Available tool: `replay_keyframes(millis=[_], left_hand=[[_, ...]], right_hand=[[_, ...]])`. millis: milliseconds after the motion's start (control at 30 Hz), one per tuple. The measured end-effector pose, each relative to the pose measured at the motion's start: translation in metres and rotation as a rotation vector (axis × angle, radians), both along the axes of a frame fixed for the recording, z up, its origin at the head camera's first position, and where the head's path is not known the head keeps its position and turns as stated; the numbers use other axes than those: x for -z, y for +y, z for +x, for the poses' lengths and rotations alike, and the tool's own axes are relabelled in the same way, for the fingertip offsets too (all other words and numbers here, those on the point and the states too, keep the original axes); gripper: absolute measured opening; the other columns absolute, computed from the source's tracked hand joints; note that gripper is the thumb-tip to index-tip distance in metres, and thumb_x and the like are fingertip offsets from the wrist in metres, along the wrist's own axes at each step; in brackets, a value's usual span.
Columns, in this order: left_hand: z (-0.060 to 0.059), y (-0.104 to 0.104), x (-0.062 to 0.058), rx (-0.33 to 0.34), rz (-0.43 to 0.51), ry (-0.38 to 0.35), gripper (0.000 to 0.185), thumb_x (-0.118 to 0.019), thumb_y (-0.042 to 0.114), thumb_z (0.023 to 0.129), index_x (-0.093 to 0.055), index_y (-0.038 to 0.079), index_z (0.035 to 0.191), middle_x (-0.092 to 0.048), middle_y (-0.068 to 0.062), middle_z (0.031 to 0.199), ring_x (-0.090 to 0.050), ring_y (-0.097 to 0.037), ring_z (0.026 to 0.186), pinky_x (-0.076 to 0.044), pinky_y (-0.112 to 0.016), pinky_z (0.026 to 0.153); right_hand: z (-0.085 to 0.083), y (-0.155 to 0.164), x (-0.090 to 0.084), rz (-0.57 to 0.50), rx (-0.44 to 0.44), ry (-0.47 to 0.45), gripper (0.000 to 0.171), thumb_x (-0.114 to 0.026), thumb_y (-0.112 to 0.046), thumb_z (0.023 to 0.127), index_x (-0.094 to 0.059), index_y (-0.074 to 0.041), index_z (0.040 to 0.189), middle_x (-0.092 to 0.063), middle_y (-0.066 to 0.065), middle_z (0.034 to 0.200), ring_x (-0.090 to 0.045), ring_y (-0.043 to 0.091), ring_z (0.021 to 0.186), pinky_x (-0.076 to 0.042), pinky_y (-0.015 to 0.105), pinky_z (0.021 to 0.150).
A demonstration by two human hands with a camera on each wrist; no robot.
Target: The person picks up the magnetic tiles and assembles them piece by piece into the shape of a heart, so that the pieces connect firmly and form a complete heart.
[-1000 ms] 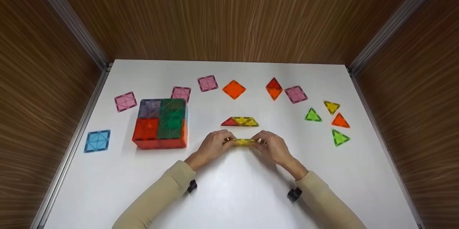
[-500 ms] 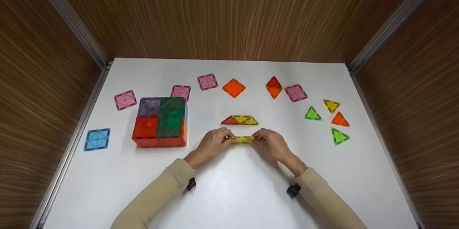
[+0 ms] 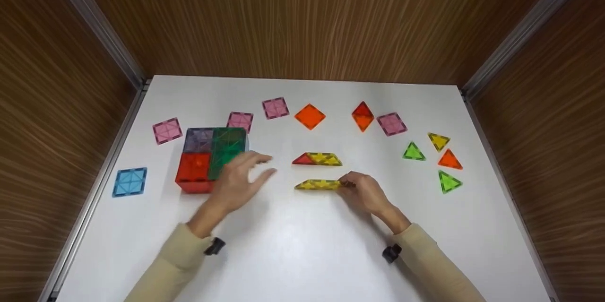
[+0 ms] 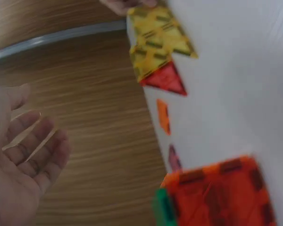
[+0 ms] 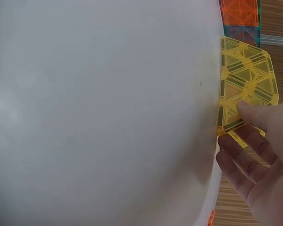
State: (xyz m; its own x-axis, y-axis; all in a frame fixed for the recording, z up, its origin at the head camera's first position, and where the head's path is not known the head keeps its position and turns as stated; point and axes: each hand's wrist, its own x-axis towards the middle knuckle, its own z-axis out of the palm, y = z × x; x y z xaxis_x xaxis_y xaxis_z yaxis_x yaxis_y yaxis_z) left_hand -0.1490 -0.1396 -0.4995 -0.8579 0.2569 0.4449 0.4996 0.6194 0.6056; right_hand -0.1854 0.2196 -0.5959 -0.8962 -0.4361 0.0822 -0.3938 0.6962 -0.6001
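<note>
In the head view a trapezoid panel of yellow triangular magnetic tiles (image 3: 317,184) stands on its long edge on the white table. My right hand (image 3: 369,193) pinches its right end, thumb (image 5: 254,113) on the near face in the right wrist view. Just behind stands a similar panel of magnetic tiles (image 3: 324,159), one red triangle at its left end and yellow ones beside it. My left hand (image 3: 236,184) has its fingers loosely extended and holds nothing. It hovers by the right side of a box of magnetic tiles (image 3: 194,166) in red, green and purple, hiding part of it.
Pink squares (image 3: 275,108), an orange square (image 3: 310,116) and a red-orange diamond (image 3: 363,116) lie along the back. Several loose triangles (image 3: 414,151) are at the right, a blue square (image 3: 130,182) at the far left. Wood-grain walls (image 3: 302,23) enclose the table's back and sides.
My left hand has let go of the yellow panel's left end and moved left to the tile box, its fingers spreading. My right hand still pinches the right end.
</note>
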Motion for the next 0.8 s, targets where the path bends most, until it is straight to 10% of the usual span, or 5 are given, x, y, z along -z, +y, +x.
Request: replay_keyframes(millis=[167,400,500,700,800], left_hand=[[0.001,-0.074,-0.021,-0.185,0.033,0.117,0.028,-0.083,0.011,0.091,-0.075,0.002,0.116,-0.078,-0.014,0.111,-0.073,-0.028,0.102,-0.058,-0.024,0.093],[-0.003,-0.185,-0.006,-0.522,0.148,0.07,0.027,-0.078,0.01,0.094,-0.075,-0.001,0.118,-0.077,-0.022,0.109,-0.058,0.01,0.088,-0.041,-0.004,0.083],[0.003,-0.218,0.013,-0.637,0.119,-0.069,0.034,-0.075,0.022,0.098,-0.072,0.002,0.126,-0.075,-0.021,0.117,-0.055,0.011,0.095,-0.041,-0.01,0.086],[0.015,-0.26,0.059,-0.706,-0.055,-0.424,0.068,-0.063,0.045,0.103,-0.049,0.0,0.151,-0.052,-0.033,0.146,-0.046,-0.049,0.136,-0.04,-0.062,0.109],[0.017,-0.268,0.077,-0.713,-0.181,-0.541,0.086,-0.06,0.057,0.101,-0.037,-0.002,0.158,-0.04,-0.041,0.15,-0.036,-0.057,0.136,-0.036,-0.072,0.109]], right_hand=[[0.0,0.001,-0.001,0.023,-0.008,-0.001,0.016,-0.078,-0.003,0.093,-0.079,-0.002,0.109,-0.079,0.012,0.106,-0.076,0.026,0.096,-0.063,0.044,0.085],[-0.001,0.003,-0.001,0.019,-0.015,0.005,0.017,-0.077,-0.002,0.093,-0.078,-0.003,0.11,-0.079,0.012,0.106,-0.076,0.026,0.096,-0.063,0.044,0.085],[0.0,0.004,0.0,0.016,-0.023,0.03,0.015,-0.077,-0.004,0.093,-0.079,-0.004,0.108,-0.079,0.01,0.104,-0.076,0.024,0.093,-0.063,0.041,0.082],[-0.001,0.005,0.001,0.009,-0.037,0.043,0.012,-0.078,-0.005,0.094,-0.079,-0.004,0.106,-0.079,0.009,0.102,-0.076,0.023,0.092,-0.063,0.04,0.08],[-0.002,0.004,-0.001,0.012,-0.038,0.04,0.013,-0.078,-0.004,0.093,-0.079,-0.004,0.106,-0.079,0.01,0.102,-0.076,0.024,0.092,-0.063,0.04,0.081]])
